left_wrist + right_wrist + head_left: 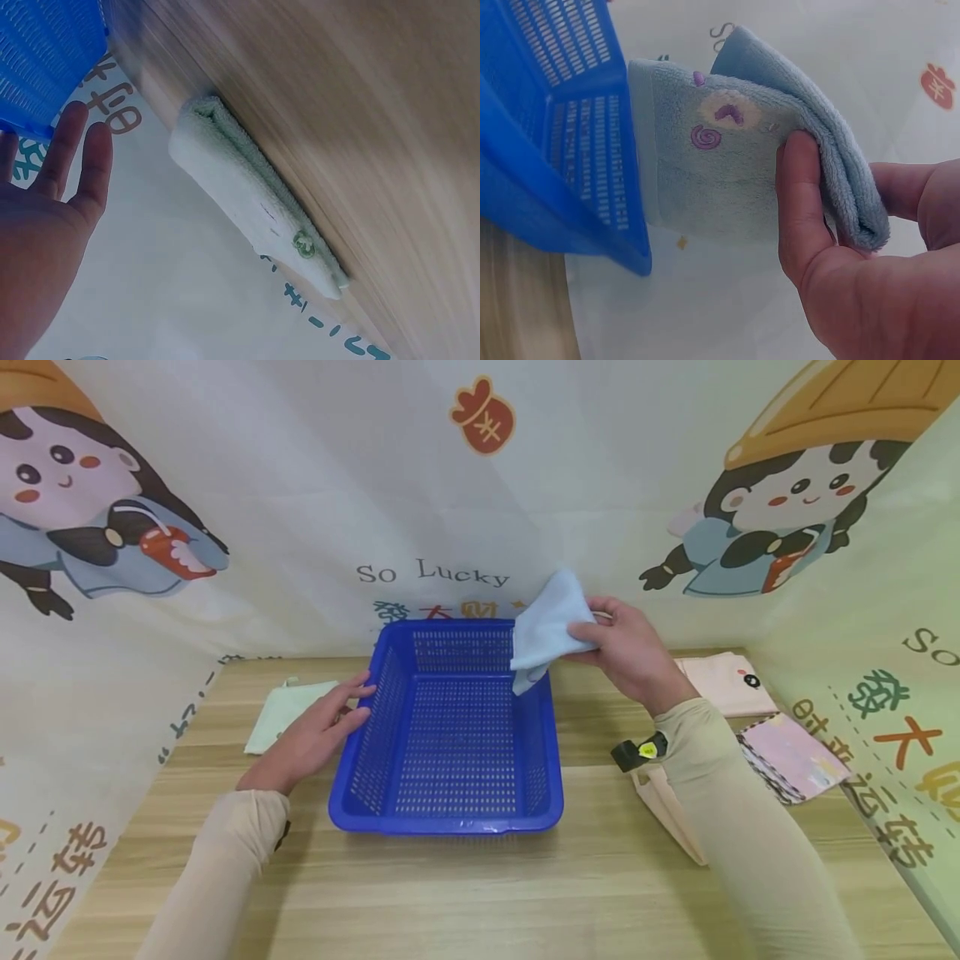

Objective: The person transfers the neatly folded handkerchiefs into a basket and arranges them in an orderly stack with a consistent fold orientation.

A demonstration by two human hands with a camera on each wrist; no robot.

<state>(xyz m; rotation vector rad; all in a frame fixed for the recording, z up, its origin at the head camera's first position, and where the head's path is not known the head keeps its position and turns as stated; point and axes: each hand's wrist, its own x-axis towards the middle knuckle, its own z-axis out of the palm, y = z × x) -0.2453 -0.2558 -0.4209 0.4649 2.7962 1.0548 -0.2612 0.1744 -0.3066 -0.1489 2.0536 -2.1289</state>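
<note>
A blue plastic basket (447, 823) with perforated sides sits on the wooden table, its floor bare in the head view. Above its far right corner, my right hand (633, 652) pinches a folded light blue towel (551, 622) between thumb and fingers. Purple embroidery, including a spiral, shows on the towel (676, 172) in the right wrist view. My left hand (311, 737) is at the basket's left rim, its fingers loosely extended; fingertips appear to touch that rim. Just beyond this hand lies a folded pale green towel (232, 195), partly hidden by it in the head view.
On the right lie a pale pink folded towel (723, 683) and a pink-lilac one with a checkered edge (798, 756). A peach cloth (667, 814) is partly covered by my right forearm. Printed fabric (315, 460) stands behind the table and along both sides.
</note>
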